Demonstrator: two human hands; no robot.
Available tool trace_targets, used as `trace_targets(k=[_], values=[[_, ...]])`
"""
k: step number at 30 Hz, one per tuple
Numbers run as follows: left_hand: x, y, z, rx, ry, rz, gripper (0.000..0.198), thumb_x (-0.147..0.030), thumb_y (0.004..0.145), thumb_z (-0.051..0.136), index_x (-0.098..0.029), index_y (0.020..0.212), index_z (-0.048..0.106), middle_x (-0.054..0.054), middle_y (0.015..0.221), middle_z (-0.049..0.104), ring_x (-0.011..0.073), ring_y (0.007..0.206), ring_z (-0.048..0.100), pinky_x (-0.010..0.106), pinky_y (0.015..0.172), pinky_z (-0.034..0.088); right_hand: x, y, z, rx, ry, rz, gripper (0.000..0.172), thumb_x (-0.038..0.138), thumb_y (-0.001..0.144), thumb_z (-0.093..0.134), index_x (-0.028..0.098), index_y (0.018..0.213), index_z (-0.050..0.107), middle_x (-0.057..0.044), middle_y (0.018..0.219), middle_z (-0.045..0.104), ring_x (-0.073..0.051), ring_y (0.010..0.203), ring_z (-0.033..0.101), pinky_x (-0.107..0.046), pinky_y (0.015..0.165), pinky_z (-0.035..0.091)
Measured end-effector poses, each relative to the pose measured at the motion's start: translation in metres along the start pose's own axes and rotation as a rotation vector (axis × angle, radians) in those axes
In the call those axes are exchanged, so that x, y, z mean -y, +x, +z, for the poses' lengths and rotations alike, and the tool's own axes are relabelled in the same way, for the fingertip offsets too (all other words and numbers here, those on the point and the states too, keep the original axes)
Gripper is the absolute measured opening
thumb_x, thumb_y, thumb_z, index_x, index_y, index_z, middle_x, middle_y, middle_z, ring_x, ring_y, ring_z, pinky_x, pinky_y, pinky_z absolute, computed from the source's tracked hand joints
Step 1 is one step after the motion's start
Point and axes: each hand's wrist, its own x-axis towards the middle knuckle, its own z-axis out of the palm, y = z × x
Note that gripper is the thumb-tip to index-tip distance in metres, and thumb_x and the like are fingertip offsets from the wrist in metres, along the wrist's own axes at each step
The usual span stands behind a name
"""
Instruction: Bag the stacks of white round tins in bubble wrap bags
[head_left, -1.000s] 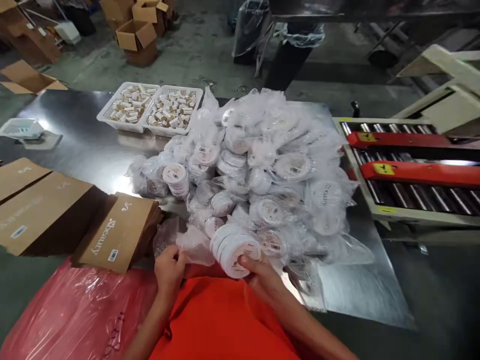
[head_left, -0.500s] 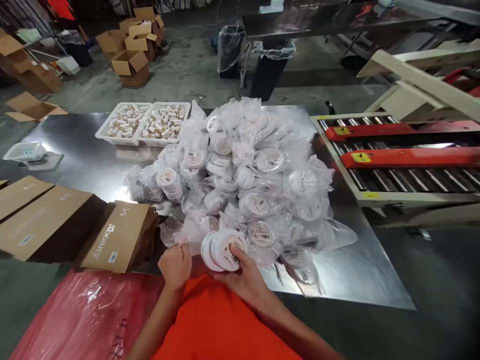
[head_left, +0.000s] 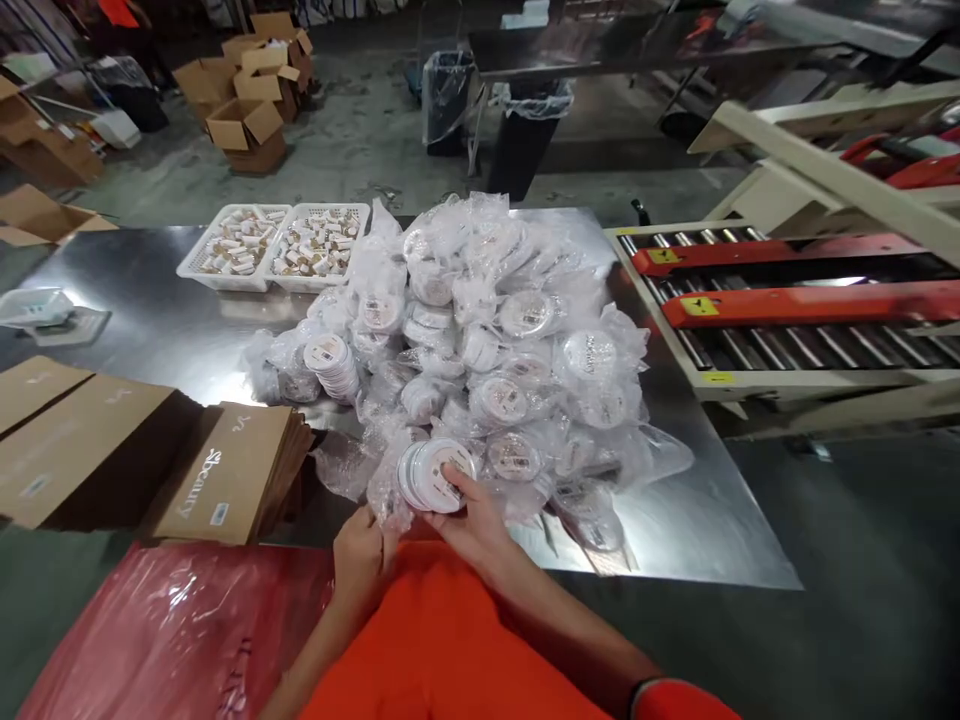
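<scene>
We grip 1 stack of round white labelled discs (head_left: 436,475) in our curled R hand (head_left: 472,525), while our closed L hand (head_left: 360,565) pinches 1 clear plastic bag (head_left: 390,495) touching it, beside 1 big heap of clear-bagged white discs (head_left: 510,340).

Orange-red short-sleeved shirt (head_left: 442,640), loose fabric; sleeve (head_left: 675,700) with dark hem; left hand (head_left: 360,570) and right hand (head_left: 472,525) bare.

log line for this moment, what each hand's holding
left hand: clear plastic bag | right hand: stack of round white labelled discs | nearby: heap of bagged white discs on steel table
</scene>
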Motion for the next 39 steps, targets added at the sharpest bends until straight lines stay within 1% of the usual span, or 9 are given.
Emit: trace_targets(k=[7,12,17,21,24,26,29,34,39], values=[[0.006,0.002,0.018,-0.121,0.037,0.027,0.021,-0.015,0.083,0.050,-0.015,0.069,0.066,0.016,0.099,0.065,0.0218,0.084,0.059,0.034,0.074,0.045,-0.004,0.001,-0.009,0.057,-0.037,0.102,0.026,0.022,0.066,0.075,0.017,0.087,0.062,-0.001,0.076,0.069,-0.019,0.068,0.064,-0.034,0.062,0.053],[0.001,0.001,0.018,-0.035,-0.203,-0.014,0.020,-0.020,0.082,0.053,-0.018,0.067,0.066,0.007,0.075,0.061,0.0161,0.071,0.056,0.026,0.064,0.046,-0.005,0.007,-0.016,0.178,-0.156,0.060,0.026,0.023,0.063,0.077,0.016,0.084,0.065,-0.002,0.076,0.070,-0.016,0.068,0.063,-0.029,0.064,0.051],[0.000,0.002,0.013,0.013,-0.553,-0.359,0.012,-0.026,0.082,0.053,-0.018,0.081,0.061,0.000,0.069,0.060,0.0128,0.062,0.056,0.023,0.057,0.046,-0.010,0.005,-0.022,0.234,-0.304,-0.047,0.034,0.028,0.055,0.082,0.015,0.084,0.067,-0.001,0.074,0.069,-0.016,0.069,0.063,-0.026,0.066,0.050],[0.015,0.016,0.007,-0.097,-0.673,-0.721,0.036,-0.032,0.071,0.066,-0.017,0.103,0.055,0.002,0.085,0.063,0.0139,0.070,0.060,0.024,0.063,0.048,-0.012,0.000,-0.028,0.250,-0.444,-0.194,0.045,0.021,0.050,0.084,0.018,0.090,0.065,-0.001,0.080,0.069,-0.015,0.070,0.062,-0.027,0.069,0.050],[0.025,0.026,-0.003,0.062,-0.672,-0.669,0.020,-0.036,0.078,0.058,-0.017,0.084,0.060,0.000,0.070,0.059,0.0132,0.064,0.056,0.024,0.062,0.045,-0.010,-0.001,-0.030,0.267,-0.529,-0.248,0.051,0.018,0.049,0.085,0.020,0.095,0.062,0.000,0.081,0.068,-0.015,0.071,0.060,-0.028,0.068,0.050],[0.023,0.028,-0.009,0.093,-0.608,-0.622,0.019,-0.036,0.081,0.054,-0.018,0.080,0.062,-0.002,0.061,0.055,0.0128,0.057,0.052,0.023,0.058,0.042,-0.010,0.001,-0.029,0.177,-0.554,-0.347,0.055,0.019,0.050,0.085,0.022,0.099,0.060,0.001,0.081,0.066,-0.016,0.073,0.059,-0.028,0.071,0.049],[0.011,0.028,-0.013,0.046,-0.476,-0.568,0.020,-0.035,0.079,0.058,-0.019,0.090,0.063,-0.004,0.056,0.053,0.0124,0.053,0.051,0.022,0.055,0.040,-0.010,0.002,-0.028,0.030,-0.633,-0.585,0.057,0.019,0.053,0.083,0.026,0.102,0.057,0.003,0.088,0.064,-0.016,0.080,0.057,-0.029,0.077,0.047],[-0.006,0.029,-0.012,-0.107,-0.389,-0.466,0.021,-0.032,0.089,0.046,-0.018,0.085,0.061,0.001,0.066,0.062,0.0119,0.056,0.055,0.021,0.057,0.041,-0.014,-0.004,-0.032,0.231,-1.095,-0.852,0.048,0.019,0.055,0.078,0.026,0.100,0.061,-0.003,0.100,0.062,-0.024,0.092,0.054,-0.037,0.087,0.044],[-0.005,0.034,-0.015,-0.256,-0.339,-0.205,0.019,-0.027,0.090,0.047,-0.018,0.085,0.062,0.004,0.072,0.064,0.0149,0.068,0.059,0.024,0.065,0.045,-0.011,-0.008,-0.031,0.164,-1.376,-0.924,0.054,0.027,0.065,0.072,0.024,0.117,0.055,-0.006,0.102,0.062,-0.024,0.089,0.054,-0.039,0.084,0.043]])
